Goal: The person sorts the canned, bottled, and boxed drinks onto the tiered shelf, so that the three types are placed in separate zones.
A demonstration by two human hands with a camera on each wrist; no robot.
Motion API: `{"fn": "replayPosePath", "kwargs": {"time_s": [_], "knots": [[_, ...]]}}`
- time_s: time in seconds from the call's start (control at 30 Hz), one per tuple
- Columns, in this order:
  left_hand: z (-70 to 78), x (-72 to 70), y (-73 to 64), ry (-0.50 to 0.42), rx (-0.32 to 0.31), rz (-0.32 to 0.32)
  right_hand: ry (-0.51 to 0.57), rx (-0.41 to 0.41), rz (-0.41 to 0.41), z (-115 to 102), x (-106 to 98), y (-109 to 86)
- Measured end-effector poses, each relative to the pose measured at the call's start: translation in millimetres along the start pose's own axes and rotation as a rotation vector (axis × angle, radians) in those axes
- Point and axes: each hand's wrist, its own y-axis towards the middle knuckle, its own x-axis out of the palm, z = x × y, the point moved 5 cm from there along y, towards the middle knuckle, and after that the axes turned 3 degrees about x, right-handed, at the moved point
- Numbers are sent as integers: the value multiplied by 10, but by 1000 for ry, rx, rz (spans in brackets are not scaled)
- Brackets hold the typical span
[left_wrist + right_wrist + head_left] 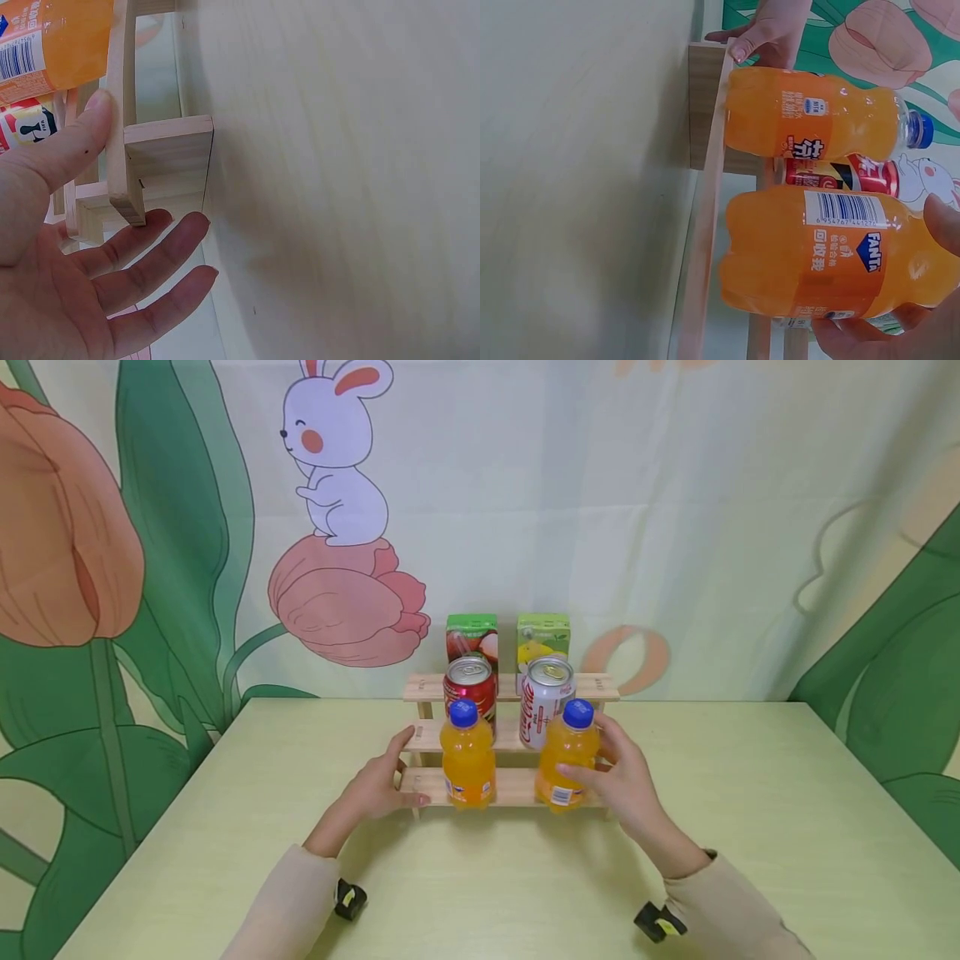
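Note:
A small three-tier wooden rack (516,781) stands on the table. My left hand (378,785) holds its left end, the thumb (94,131) on the lowest board and the other fingers beyond the board's end. With my right hand (618,781) I grip an orange Fanta bottle (802,251) with a blue cap, at the right of the lowest tier. The bottle leans slightly; whether its base touches the board I cannot tell. A matching orange bottle (467,760) stands upright on the left of that tier.
Behind the bottles, a red can (457,685) and a white Coca-Cola can (536,714) stand on the middle tier. The top tier bears two drink cartons, one green and red (472,635), one light green (543,631). A printed curtain (600,527) hangs behind the table (750,827).

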Motion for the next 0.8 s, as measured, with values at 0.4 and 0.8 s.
{"fn": "replayPosePath", "kwargs": {"time_s": [0.4,0.8], "knots": [[-9,29,24,-13,-16,-3,-31,-9,20,53,70,61],[1,17,12,-5,-26,-4,-130,-32,13,90,106,93]]}}
